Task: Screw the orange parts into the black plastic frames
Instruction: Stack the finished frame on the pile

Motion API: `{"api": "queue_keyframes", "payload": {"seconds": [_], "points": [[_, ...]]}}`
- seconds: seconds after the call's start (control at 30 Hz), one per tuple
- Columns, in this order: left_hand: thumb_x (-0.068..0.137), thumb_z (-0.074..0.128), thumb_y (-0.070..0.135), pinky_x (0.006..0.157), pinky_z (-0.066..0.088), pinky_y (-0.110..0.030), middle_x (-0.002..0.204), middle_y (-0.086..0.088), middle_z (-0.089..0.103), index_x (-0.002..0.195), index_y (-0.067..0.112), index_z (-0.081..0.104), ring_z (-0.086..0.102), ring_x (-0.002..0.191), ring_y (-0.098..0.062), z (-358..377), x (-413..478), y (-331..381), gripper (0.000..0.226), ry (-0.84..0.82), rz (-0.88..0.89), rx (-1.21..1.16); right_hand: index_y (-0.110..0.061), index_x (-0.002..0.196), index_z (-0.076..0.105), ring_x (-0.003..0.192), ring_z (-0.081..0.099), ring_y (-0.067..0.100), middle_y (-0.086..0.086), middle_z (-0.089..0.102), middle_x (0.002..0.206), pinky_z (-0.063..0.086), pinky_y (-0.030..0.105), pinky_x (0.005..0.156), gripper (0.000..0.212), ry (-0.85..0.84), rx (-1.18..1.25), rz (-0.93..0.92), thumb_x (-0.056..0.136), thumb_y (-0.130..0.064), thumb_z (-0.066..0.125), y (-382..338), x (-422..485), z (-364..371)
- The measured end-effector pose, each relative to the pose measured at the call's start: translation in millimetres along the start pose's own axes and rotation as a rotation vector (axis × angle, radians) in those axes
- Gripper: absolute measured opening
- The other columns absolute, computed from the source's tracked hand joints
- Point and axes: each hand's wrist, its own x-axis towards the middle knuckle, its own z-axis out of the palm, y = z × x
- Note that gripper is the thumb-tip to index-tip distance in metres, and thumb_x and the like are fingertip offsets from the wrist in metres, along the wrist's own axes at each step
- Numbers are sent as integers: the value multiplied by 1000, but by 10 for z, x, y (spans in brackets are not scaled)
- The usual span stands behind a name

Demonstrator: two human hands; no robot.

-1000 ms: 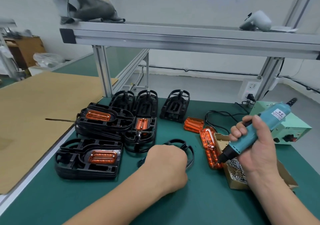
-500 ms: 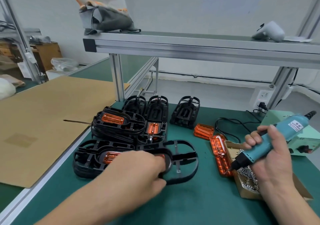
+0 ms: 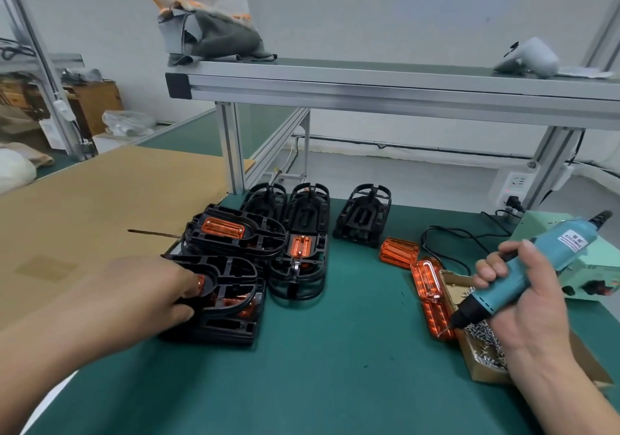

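bare left hand [image 3: 147,288], bare right hand [image 3: 531,310], 2 forearms [image 3: 67,350]

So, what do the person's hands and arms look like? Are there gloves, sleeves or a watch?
Both are bare. The left hand and the right hand wear no gloves and no visible rings. The left forearm and right forearm show no sleeve and no watch. The left hand is blurred.
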Motion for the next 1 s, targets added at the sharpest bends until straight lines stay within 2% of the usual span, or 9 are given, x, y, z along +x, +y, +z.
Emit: {"api": "queue_keyframes", "payload": {"seconds": [0.07, 0.13, 0.2, 0.43, 0.57, 0.7, 0.83, 0.9, 1.0], "points": [[89, 53, 57, 53, 39, -27, 78, 11, 58, 93, 63, 44, 55, 71, -6, -9, -4, 63, 12, -12, 30, -21, -23, 87, 67, 65, 51, 10, -5, 47, 71, 49, 22, 58, 19, 0, -6, 1, 103, -32, 61, 8, -1, 10], [90, 54, 52, 50, 30, -27, 76, 10, 53, 84, 70, 34, 52, 70, -9, -19, 8, 136, 27, -11, 40, -42, -23, 87, 66, 65, 50, 10, -5, 46, 70, 48, 22, 57, 19, -3, -5, 4, 103, -32, 60, 15, 0, 17], [91, 54, 50, 52, 32, -28, 78, 10, 54, 84, 68, 32, 54, 74, -11, -24, 36, 198, 29, -5, 46, -61, -22, 87, 65, 65, 50, 11, -5, 45, 70, 48, 22, 58, 20, 0, -3, 7, 103, -32, 60, 20, 3, 17], [85, 56, 51, 51, 33, -30, 74, 10, 56, 98, 47, 45, 49, 67, -5, 77, 106, 226, 18, 28, 52, -126, -23, 88, 65, 66, 50, 10, -5, 45, 72, 48, 21, 58, 19, -3, -8, -8, 103, -33, 60, 49, -5, 11], [84, 56, 50, 50, 33, -29, 78, 10, 60, 103, 44, 49, 54, 70, -7, 120, 134, 235, 21, 31, 52, -119, -24, 87, 66, 67, 51, 9, -5, 45, 72, 49, 20, 59, 20, -5, -15, -16, 103, -34, 60, 61, -21, 33], [85, 56, 47, 49, 29, -28, 72, 12, 56, 102, 47, 49, 49, 65, 0, 110, 112, 224, 18, 25, 42, -154, -24, 87, 65, 66, 50, 9, -6, 45, 72, 48, 20, 59, 21, -5, -14, -28, 105, -33, 58, 75, -31, 49], [87, 61, 55, 53, 30, -23, 76, 19, 54, 114, 54, 54, 46, 67, 5, 54, 80, 216, 28, -19, 19, -207, -24, 86, 66, 66, 51, 9, -6, 46, 71, 48, 20, 59, 21, 1, 0, -29, 104, -33, 59, 71, -33, 52], [88, 59, 64, 54, 30, -20, 79, 22, 54, 117, 51, 57, 46, 69, 7, 10, 70, 228, 32, 14, 14, -218, -24, 86, 66, 66, 51, 9, -6, 47, 72, 49, 20, 59, 20, 7, -2, -27, 103, -33, 61, 62, -33, 52], [92, 56, 67, 56, 35, -19, 79, 26, 62, 106, 49, 62, 55, 72, 8, -100, 114, 313, 23, 117, 11, -367, -23, 86, 66, 65, 51, 9, -5, 47, 71, 49, 21, 58, 20, 11, 0, -26, 103, -32, 61, 62, -20, 49]]}}
